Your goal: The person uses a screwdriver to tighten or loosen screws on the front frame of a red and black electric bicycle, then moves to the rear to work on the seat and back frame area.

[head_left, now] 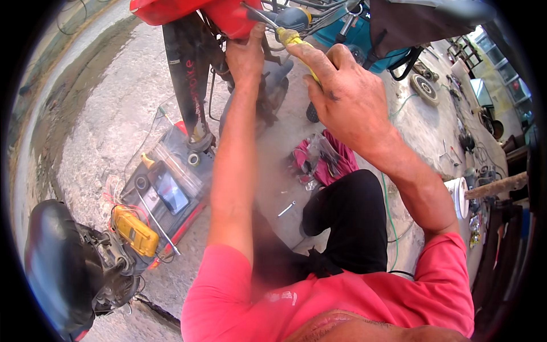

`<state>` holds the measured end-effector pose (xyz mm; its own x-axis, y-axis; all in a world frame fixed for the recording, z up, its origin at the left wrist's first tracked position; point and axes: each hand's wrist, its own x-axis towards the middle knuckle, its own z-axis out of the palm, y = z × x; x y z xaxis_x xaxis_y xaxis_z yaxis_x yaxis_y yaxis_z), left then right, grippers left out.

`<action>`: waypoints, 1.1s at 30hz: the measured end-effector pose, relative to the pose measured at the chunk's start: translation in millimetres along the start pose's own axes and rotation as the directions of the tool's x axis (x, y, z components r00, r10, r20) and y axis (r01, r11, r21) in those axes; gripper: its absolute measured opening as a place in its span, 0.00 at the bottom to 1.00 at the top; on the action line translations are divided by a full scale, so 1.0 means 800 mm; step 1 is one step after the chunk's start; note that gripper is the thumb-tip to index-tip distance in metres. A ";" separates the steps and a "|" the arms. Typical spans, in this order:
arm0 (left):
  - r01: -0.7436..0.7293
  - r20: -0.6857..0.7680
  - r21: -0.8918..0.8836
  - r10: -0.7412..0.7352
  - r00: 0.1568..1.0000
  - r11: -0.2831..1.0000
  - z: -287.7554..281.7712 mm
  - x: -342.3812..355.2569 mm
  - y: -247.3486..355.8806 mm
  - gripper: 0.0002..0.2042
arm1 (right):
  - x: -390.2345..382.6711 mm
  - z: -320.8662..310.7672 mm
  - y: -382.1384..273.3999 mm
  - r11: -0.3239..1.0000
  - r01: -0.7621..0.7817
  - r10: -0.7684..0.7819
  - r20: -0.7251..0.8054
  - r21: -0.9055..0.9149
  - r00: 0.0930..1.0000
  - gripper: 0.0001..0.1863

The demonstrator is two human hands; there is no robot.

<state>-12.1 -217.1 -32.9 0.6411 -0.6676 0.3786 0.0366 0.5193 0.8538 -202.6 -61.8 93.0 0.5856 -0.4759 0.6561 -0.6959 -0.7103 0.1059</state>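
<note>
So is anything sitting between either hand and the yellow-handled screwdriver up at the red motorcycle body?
Nothing visible does. The right hand already grips the yellow-handled screwdriver, its metal shaft reaching up-left to the red motorcycle body. The left hand rests against that red body just beside the shaft, not across it.

1. Your left hand [246, 56] covers whatever it presses under the red bodywork [188, 10], which the top edge cuts off.
2. Your right hand [342, 97] hides most of the yellow-handled screwdriver [292, 39]; its tip is out of sight.
3. The black seat [54, 262] is clipped at the rim.
4. The far-right clutter is too small to identify.
</note>
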 end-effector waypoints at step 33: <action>0.038 0.065 0.011 -0.039 0.997 0.999 0.000 0.000 0.010 0.32 | 0.037 -0.019 0.009 0.206 -0.658 0.474 0.514 0.725 0.715 0.17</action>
<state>-12.2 -213.0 -26.1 0.5883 -0.7202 0.3678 0.0520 0.4875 0.8715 -196.0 -73.2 124.6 0.3029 -0.9434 0.1348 -0.2273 -0.2089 -0.9512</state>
